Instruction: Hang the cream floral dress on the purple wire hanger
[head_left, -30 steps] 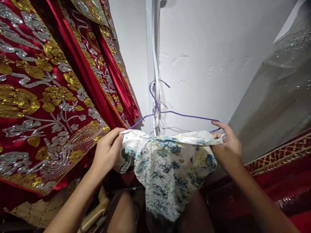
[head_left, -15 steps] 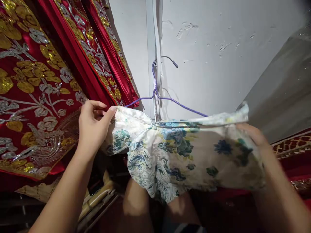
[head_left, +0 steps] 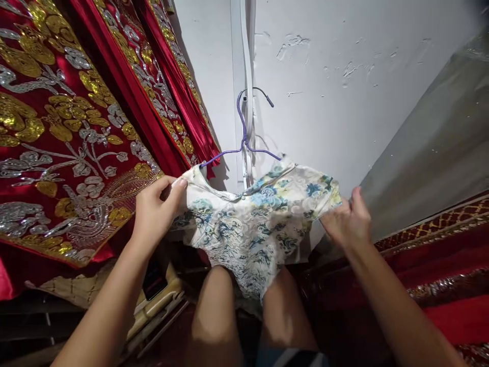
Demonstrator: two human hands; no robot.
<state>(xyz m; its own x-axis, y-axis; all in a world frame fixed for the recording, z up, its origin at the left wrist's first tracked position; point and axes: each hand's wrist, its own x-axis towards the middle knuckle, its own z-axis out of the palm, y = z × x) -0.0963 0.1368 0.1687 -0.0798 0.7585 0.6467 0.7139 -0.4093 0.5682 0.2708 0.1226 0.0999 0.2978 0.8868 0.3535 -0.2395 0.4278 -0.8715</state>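
While the left hand (head_left: 156, 209) pinches one shoulder (head_left: 194, 179), the shirt (head_left: 244, 229) hangs neck-up on its hanger (head_left: 244, 137), long axis pointing down toward the knees (head_left: 216, 293). Right hand (head_left: 351, 219) at opposite sleeve (head_left: 324, 192); grip unclear.

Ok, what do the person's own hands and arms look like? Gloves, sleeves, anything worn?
Left hand and right hand are ungloved; no rings visible. Both forearms are bare: no sleeves, watch, bands or cables in view.

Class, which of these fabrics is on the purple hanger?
The white floral garment, with the hanger running inside it. The red cloth at left and red fabric at right aren't.
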